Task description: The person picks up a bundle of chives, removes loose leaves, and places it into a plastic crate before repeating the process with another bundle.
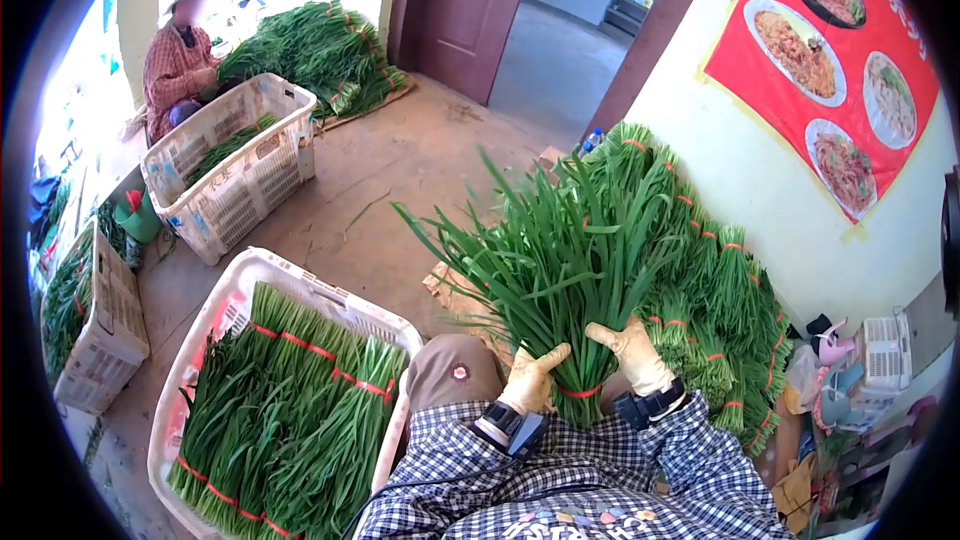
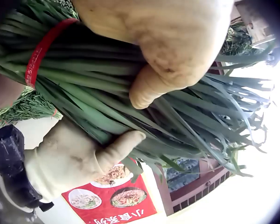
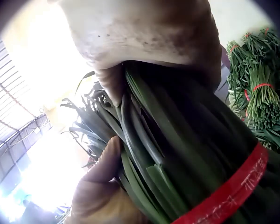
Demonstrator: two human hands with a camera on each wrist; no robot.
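Observation:
A large bunch of garlic chives (image 1: 550, 270) stands in front of my lap in the head view, leaves fanning up and away. A red band (image 1: 580, 393) circles it near the lower end. My left hand (image 1: 530, 380), in a pale soiled glove, grips the bunch's left side just above the band. On the opposite side my right hand (image 1: 632, 355), gloved too, holds it with the thumb across the leaves. In the left wrist view, the left thumb (image 2: 151, 86) presses on the leaves. Printed letters show on the band (image 3: 233, 191) in the right wrist view.
A white crate (image 1: 300, 265) of banded chives stands at my left. Tied bunches (image 1: 720, 310) are heaped along the wall at my right. Farther off, a person (image 1: 178, 65) sits by another crate (image 1: 235, 200) and a chive pile (image 1: 310, 50). A doorway (image 1: 560, 50) opens at the back.

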